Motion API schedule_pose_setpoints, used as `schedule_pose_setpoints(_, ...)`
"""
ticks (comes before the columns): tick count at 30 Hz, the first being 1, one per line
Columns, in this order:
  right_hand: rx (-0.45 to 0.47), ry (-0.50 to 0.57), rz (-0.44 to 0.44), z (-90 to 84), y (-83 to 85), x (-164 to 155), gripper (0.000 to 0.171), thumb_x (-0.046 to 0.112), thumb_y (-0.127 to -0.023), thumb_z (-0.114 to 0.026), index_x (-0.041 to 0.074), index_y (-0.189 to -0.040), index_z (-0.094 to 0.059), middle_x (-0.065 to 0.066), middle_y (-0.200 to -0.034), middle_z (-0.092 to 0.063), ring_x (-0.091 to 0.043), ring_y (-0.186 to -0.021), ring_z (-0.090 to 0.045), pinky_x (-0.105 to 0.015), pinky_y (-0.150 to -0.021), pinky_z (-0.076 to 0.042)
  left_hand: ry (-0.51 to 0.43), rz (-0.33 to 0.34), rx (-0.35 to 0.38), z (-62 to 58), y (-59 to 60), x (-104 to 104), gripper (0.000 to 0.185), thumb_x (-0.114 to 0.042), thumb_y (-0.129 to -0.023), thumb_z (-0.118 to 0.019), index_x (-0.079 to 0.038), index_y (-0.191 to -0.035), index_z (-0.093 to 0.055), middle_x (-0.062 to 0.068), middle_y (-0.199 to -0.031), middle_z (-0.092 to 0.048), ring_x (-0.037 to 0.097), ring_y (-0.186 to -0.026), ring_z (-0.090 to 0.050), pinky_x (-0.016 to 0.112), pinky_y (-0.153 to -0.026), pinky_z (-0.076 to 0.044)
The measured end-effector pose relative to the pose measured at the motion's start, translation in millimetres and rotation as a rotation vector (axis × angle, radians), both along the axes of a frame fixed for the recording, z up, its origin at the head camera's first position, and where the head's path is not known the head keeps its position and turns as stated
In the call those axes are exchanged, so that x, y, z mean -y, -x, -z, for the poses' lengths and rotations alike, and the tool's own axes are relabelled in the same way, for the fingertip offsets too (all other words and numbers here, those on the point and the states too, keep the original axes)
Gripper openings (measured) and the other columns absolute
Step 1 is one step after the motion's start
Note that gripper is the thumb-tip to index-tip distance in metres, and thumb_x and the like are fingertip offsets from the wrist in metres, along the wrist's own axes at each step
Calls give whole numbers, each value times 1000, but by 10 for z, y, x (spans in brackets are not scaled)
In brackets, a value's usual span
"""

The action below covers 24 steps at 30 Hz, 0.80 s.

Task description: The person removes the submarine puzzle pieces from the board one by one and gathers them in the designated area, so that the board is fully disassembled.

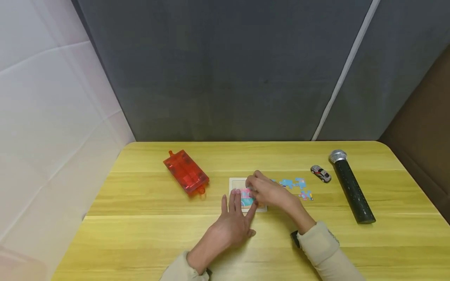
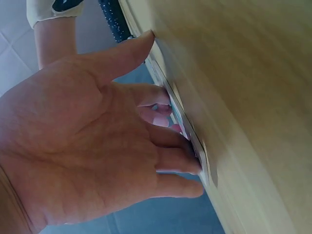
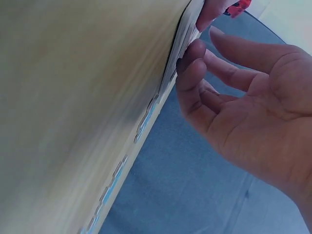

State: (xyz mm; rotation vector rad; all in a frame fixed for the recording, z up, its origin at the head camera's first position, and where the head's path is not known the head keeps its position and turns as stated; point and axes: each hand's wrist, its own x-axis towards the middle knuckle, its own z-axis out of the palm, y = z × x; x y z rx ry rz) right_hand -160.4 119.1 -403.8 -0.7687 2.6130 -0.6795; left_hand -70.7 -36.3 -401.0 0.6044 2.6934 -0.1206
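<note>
A small wooden puzzle board (image 1: 237, 183) lies mid-table with pink and blue pieces (image 1: 247, 200) set in it. My left hand (image 1: 239, 203) lies flat, its straight fingers pressing on the board's near part; the left wrist view shows the fingertips (image 2: 187, 168) against the board's edge (image 2: 204, 163). My right hand (image 1: 254, 185) reaches in from the right, and its bent fingertips (image 3: 189, 54) touch the board (image 3: 184, 41) from above. I see nothing pinched in it. Several loose blue and pink puzzle pieces (image 1: 294, 184) lie just right of the board.
A red see-through case (image 1: 186, 172) sits left of the board. A small silver toy car (image 1: 320, 173) and a black microphone (image 1: 351, 189) lie at the right. The table's rounded far corners meet a grey backdrop.
</note>
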Motion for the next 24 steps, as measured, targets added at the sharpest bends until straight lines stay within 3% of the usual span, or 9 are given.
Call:
schedule_pose_setpoints(5,-15,23,-1,23,7,8,11,-1,-107,-66,3,-116,-63,-7,-107,-54,-17,-86,-54,-28,-73,-51,0,3,-1,5,0,-2,77,-52,-110,-62,-25,-175,-31,34,-176,-23,49,-167,-19,58,-131,-34)
schedule_pose_setpoints(12,-20,180,-33,39,39,0,16,-8,-105,-66,3,-115,-58,-7,-94,-68,-10,-74,-60,-23,-66,-52,-3,9,-14,1,0,0,77,-51,-109,-63,-25,-175,-32,35,-176,-24,49,-167,-22,58,-130,-37)
schedule_pose_setpoints(21,-92,186,-47,41,42,-7,18,-12,-104,-61,5,-110,-59,-8,-91,-74,-5,-68,-62,-23,-64,-51,-24,11,-8,142,33,10,77,-51,-112,-59,-23,-176,-29,37,-176,-21,51,-167,-18,61,-131,-33)
schedule_pose_setpoints(24,-79,188,-11,27,45,-11,17,-10,-104,-63,6,-109,-60,-7,-91,-76,-6,-67,-63,-24,-64,-52,-25,2,-5,149,18,5,79,-56,-111,-57,-23,-176,-27,37,-176,-19,52,-167,-16,62,-131,-32)
